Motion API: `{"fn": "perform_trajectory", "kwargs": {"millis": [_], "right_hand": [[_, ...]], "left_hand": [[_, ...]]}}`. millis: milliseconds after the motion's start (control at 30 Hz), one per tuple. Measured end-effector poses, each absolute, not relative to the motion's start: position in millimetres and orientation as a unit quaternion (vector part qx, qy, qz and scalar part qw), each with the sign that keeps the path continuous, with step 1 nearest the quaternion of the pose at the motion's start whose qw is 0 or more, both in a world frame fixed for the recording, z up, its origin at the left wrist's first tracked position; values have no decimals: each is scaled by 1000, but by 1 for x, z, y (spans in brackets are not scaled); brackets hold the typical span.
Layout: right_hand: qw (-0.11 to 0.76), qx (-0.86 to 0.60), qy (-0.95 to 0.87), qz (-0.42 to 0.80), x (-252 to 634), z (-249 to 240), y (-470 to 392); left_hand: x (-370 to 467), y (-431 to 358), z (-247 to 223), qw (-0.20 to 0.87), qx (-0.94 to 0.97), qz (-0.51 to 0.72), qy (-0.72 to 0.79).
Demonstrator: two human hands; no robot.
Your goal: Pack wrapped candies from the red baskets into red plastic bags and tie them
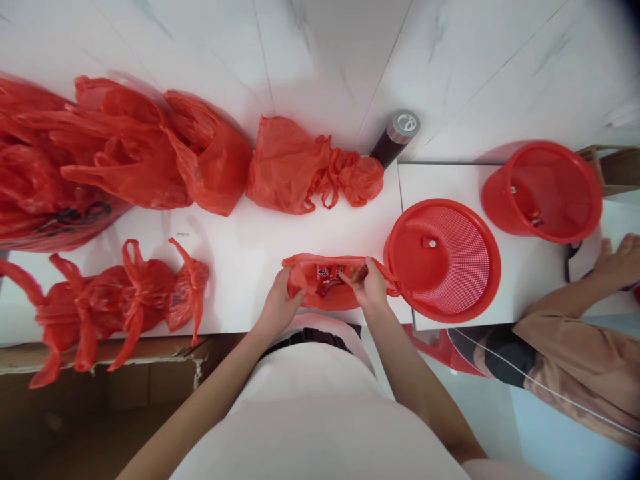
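Note:
An opened red plastic bag [337, 300] lies on the white table in front of me, with small red printed packets [330, 277] inside. My left hand [283, 300] grips the bag's left edge, thumb over the rim. At the bag's right side is my right hand [369, 283], its fingers closed over the opening around something small and brownish that I cannot make out. Just right of that hand stands a red mesh basket [455, 233] with one small red packet [431, 244] at its bottom.
Filled red bags [215, 167] line the wall, beside a dark bottle [393, 139]. Knotted red bags [145, 287] sit at the front left edge, above a cardboard box [135, 387]. Right are a red bucket [555, 193] and another person's arm [575, 287].

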State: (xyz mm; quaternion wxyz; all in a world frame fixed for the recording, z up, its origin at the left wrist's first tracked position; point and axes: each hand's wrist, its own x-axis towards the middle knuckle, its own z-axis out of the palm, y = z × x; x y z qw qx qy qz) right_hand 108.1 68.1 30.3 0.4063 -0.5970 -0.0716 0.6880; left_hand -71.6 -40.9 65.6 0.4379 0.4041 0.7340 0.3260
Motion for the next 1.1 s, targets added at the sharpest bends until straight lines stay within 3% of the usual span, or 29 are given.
{"fn": "perform_trajectory", "kwargs": {"millis": [267, 400, 533, 600, 867, 1100], "right_hand": [[355, -616, -78, 699, 119, 42, 68], [354, -545, -216, 729, 147, 65, 81], [386, -625, -421, 532, 210, 60, 129], [344, -696, -484, 403, 246, 44, 159], [145, -769, -566, 261, 314, -38, 222], [86, -736, -611, 279, 305, -58, 208]], "left_hand": [[-72, -41, 64, 438, 405, 323, 734], [-73, -42, 65, 429, 413, 317, 738], [-75, -47, 76, 455, 447, 283, 716], [-75, -51, 84, 472, 452, 260, 711], [-74, -63, 96, 457, 416, 295, 729], [-70, -62, 91, 465, 354, 342, 736]]}}
